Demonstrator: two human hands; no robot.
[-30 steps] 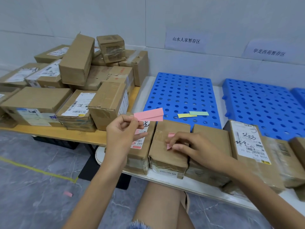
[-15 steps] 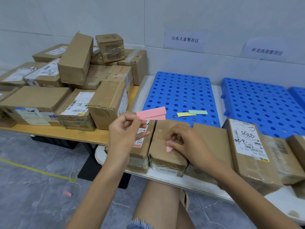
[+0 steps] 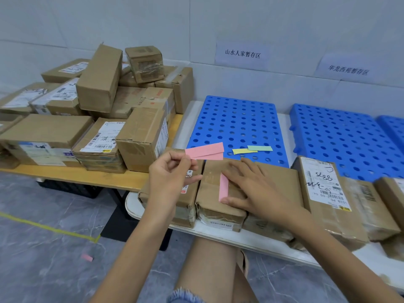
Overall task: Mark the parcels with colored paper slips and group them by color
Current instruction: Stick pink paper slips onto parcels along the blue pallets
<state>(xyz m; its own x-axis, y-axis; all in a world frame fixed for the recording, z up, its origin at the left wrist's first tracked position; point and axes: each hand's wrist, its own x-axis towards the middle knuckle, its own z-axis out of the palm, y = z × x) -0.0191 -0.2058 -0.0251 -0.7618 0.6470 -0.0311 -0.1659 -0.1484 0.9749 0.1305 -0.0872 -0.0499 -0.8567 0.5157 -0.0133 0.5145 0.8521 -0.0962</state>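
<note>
Right hand (image 3: 259, 190) presses pink slip (image 3: 223, 187) on parcel (image 3: 210, 207); left hand (image 3: 168, 176) pinches spare slips (image 3: 205, 150).

Taped parcel (image 3: 211, 193): top partly covered by the right hand (image 3: 255, 189).
Flat pink slip (image 3: 223, 186): near end at the thumb tip, edge not clear.
Held pink slips (image 3: 206, 150): left ends hidden in the left hand (image 3: 169, 173); count unclear.
Labelled parcel (image 3: 188, 204): label mostly behind the left hand.
Far-right blue tray (image 3: 393, 130): cut by the right edge.
Leftmost boxes (image 3: 8, 130): cut by the left edge.
White label (image 3: 325, 182): fine print too small to read.
</note>
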